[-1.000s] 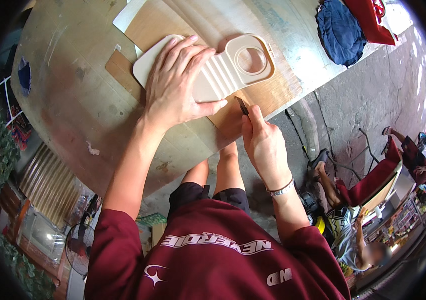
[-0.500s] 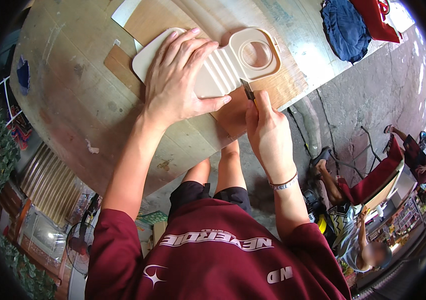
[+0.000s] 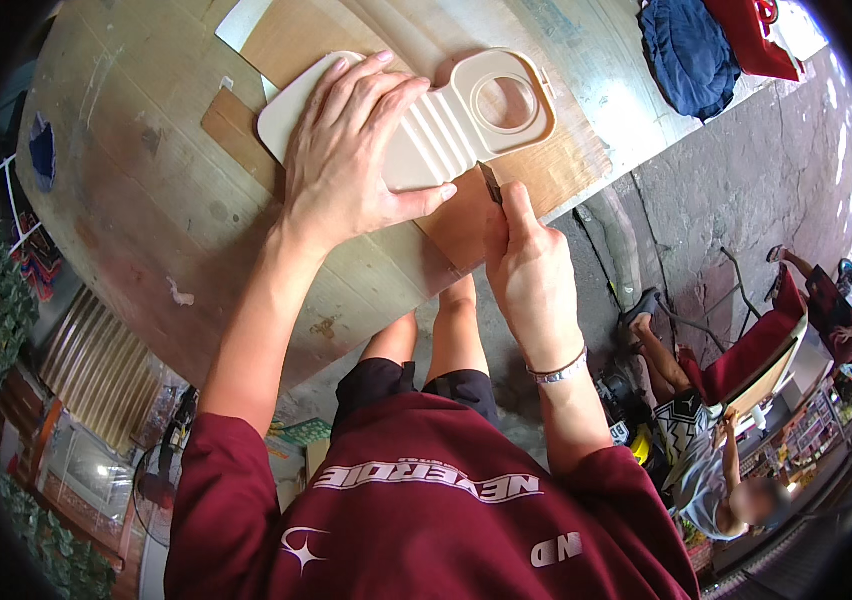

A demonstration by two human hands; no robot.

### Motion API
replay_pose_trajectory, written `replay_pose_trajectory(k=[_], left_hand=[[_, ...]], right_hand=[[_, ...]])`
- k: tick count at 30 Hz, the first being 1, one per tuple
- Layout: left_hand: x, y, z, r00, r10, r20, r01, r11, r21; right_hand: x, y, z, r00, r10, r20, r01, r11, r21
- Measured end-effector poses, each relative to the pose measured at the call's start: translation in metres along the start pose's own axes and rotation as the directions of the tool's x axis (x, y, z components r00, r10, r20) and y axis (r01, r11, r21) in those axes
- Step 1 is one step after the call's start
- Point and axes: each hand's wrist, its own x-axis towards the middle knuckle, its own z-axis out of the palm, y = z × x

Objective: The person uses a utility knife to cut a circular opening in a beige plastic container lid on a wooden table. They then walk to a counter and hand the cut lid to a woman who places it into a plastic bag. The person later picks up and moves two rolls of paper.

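Observation:
A beige plastic tray (image 3: 421, 150), ribbed across its middle and with a ring-shaped opening at its right end, lies on a wooden board. Across its left part rests my left hand (image 3: 351, 150), open, fingers spread and thumb by the near edge. My right hand (image 3: 531, 255) is closed round a utility knife (image 3: 490, 183). Its dark blade points away from me, with the tip right at the tray's near edge, beside the ribs; whether it touches cannot be made out. The knife's handle is hidden in my fist.
Wooden boards (image 3: 576, 160) lie on the worn table (image 3: 126, 200). A dark blue cloth bundle (image 3: 688, 55) and a red bag (image 3: 751, 40) are at the far right. Beyond the table's right edge, a person (image 3: 701, 480) sits low on the right. A fan (image 3: 151, 490) stands at lower left.
My right hand has turned slightly and come a little toward me, and the yellow part of the knife no longer shows. My left hand stays on the tray.

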Motion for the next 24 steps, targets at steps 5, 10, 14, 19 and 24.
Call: replay_pose_trajectory(k=[5, 10, 14, 19, 24], left_hand=[[0.000, -0.001, -0.001, 1.000, -0.006, 0.011, 0.006, 1.000, -0.015], [0.001, -0.001, -0.003, 1.000, 0.002, 0.009, -0.002, 1.000, -0.010], [0.001, -0.002, -0.002, 1.000, 0.013, 0.001, -0.013, 1.000, 0.004], [0.001, -0.002, -0.002, 1.000, 0.003, -0.004, -0.003, 1.000, -0.007], [0.000, -0.002, -0.001, 1.000, 0.007, -0.014, -0.007, 1.000, -0.018]], right_hand=[[-0.009, 0.003, 0.006, 0.997, 0.053, 0.060, -0.051, 0.998, -0.030], [-0.017, 0.013, 0.008, 0.998, -0.037, -0.042, 0.040, 0.996, 0.080], [0.006, 0.004, 0.005, 0.993, -0.049, -0.104, 0.056, 0.996, 0.065], [0.010, -0.001, 0.006, 0.997, -0.046, -0.070, 0.046, 0.999, 0.003], [0.007, -0.001, 0.004, 0.998, -0.033, -0.049, 0.032, 0.999, -0.012]])
